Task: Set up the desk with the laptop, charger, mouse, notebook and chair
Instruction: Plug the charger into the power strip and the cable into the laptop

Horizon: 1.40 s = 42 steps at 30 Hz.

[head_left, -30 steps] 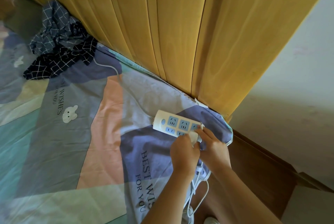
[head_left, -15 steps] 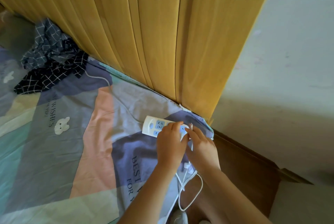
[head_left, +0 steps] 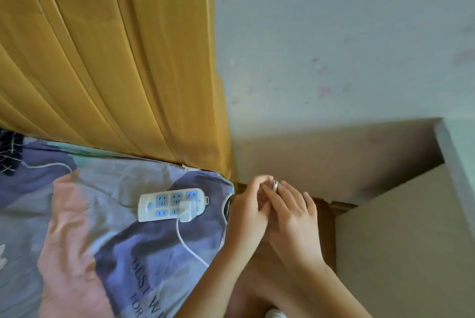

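Charger point(head_left: 185, 212), white, plugged into a socket at the near right of the white power strip point(head_left: 171, 204), which lies on the bed point(head_left: 108, 227) with its long axis running left to right, just below the yellow wooden headboard point(head_left: 115, 73). The charger cable point(head_left: 191, 245) leaves the plug toward the viewer, curves right across the sheet and passes under the left forearm; where it runs from there is hidden.

Both hands meet just past the right edge of the bed, clear of the strip. The left hand point(head_left: 248, 211) has its fingers curled inward toward the right; the right hand point(head_left: 293, 217) lies against it with fingers extended. A small silvery tip point(head_left: 275, 185) shows between the fingertips, probably the free end of the cable, though it is too blurred to say which grip closes on it, or whether either does.

Key relation: the plug lies to the left of both hands, the left hand being the nearer; the free connector end, if that is what is held, lies away from the strip toward the pale wall point(head_left: 334, 48) and the grey furniture edge point(head_left: 452, 153) at right. The next move probably carries it that way, toward a worktop not in view.

Legible print on the sheet: "BEST W…" above "FOR…", cut off by the left forearm and the frame's lower edge. The strip shows no readable brand.
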### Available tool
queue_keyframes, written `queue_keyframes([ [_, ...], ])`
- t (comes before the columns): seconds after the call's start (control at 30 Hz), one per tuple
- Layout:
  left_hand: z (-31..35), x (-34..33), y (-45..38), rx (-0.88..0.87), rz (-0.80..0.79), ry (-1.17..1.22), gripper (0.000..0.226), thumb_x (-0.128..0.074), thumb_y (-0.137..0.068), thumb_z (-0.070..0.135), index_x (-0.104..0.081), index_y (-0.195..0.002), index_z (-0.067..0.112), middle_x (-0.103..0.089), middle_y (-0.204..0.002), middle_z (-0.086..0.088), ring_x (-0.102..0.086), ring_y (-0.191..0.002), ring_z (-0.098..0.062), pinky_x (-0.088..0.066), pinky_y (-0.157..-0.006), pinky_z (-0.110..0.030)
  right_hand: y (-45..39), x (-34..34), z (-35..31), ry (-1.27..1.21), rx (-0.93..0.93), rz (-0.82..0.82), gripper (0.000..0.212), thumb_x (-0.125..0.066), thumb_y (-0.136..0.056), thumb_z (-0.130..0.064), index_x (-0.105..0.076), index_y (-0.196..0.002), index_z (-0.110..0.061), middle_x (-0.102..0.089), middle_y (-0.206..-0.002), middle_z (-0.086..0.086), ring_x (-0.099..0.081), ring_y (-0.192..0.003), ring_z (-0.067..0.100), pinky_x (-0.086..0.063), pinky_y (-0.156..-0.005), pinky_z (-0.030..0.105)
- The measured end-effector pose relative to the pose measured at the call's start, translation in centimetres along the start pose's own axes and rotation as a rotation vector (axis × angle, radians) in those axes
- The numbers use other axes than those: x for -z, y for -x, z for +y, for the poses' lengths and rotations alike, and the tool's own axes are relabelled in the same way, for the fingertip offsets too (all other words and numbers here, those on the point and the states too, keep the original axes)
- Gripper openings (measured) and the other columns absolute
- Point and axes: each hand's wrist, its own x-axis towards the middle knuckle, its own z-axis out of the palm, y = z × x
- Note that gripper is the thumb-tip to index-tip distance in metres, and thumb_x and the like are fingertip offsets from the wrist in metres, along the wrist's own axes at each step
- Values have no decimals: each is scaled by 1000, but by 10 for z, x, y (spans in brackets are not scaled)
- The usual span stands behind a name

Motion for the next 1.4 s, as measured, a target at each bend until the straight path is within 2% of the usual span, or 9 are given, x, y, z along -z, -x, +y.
queue_keyframes([
  [0.1, 17, -24, 8, -47, -55, 22, 32, -63, -85, 10, -59, -102, 36, -74, -83, 9, -69, -77, -6, -56, -69, -31, 18, 29, 20, 72, -41, 53, 50, -67, -70, -19, -60, -120, -22, -65, -120, 0, -55, -121, 23, -42, -95, 54],
  [0.2, 47, -45, 19, -103, -140, 71, 21, -67, -86, 15, -64, -96, 32, -74, -79, 9, -68, -70, -4, -52, -61, -21, 33, 61, 39, 109, -105, 96, 46, -65, -74, -22, -60, -119, -23, -64, -121, -2, -53, -123, 21, -40, -98, 53],
  [0.4, 119, -95, 44, -127, -323, 244, 29, -72, -83, 15, -60, -108, 24, -73, -74, 1, -70, -68, -10, -55, -61, -19, 66, 137, 86, 157, -213, 204, 52, -75, -74, -29, -57, -124, -25, -60, -129, -2, -52, -124, 20, -38, -103, 47],
  [0.57, 152, -154, 68, -142, -494, 224, 4, -73, -82, 23, -71, -84, 20, -72, -68, 1, -66, -61, -10, -57, -66, -30, 112, 204, 142, 186, -311, 221, 65, -75, -74, -22, -45, -131, -29, -56, -133, -4, -51, -119, 16, -44, -99, 44],
  [0.7, 160, -203, 103, -192, -560, 140, 13, -67, -88, 25, -73, -79, 17, -69, -64, 4, -64, -62, -8, -55, -69, -31, 157, 240, 200, 308, -376, 137, 66, -75, -73, -25, -45, -133, -26, -56, -133, -1, -49, -117, 18, -42, -100, 47],
  [0.97, 147, -264, 142, -300, -371, -54, 12, -70, -85, 27, -77, -89, 18, -74, -82, 6, -66, -77, -8, -52, -72, -31, 181, 249, 267, 183, -422, -22, 71, -64, -80, -45, -31, -141, -27, -61, -124, -7, -48, -124, 17, -25, -109, 49],
  [1.1, 143, -270, 146, -378, -286, -58, 10, -74, -81, 26, -78, -86, 19, -71, -77, 6, -64, -71, -8, -52, -67, -34, 174, 242, 279, 91, -379, -86, 71, -52, -77, -53, -26, -140, -34, -57, -123, -12, -44, -124, 10, -16, -115, 47],
  [1.3, 136, -278, 145, -519, -207, -153, 11, -75, -80, 28, -77, -81, 18, -62, -68, 3, -58, -67, -16, -48, -56, -39, 172, 238, 291, 30, -330, -44, 67, -50, -70, -53, -35, -133, -34, -55, -107, -13, -49, -111, 10, -12, -117, 45],
  [1.4, 134, -279, 147, -624, -143, -225, 8, -76, -80, 22, -77, -81, 14, -61, -67, 3, -53, -69, -15, -45, -58, -31, 170, 236, 293, -1, -311, -23, 62, -53, -68, -51, -41, -126, -34, -52, -100, -14, -50, -105, 10, -15, -116, 45],
])
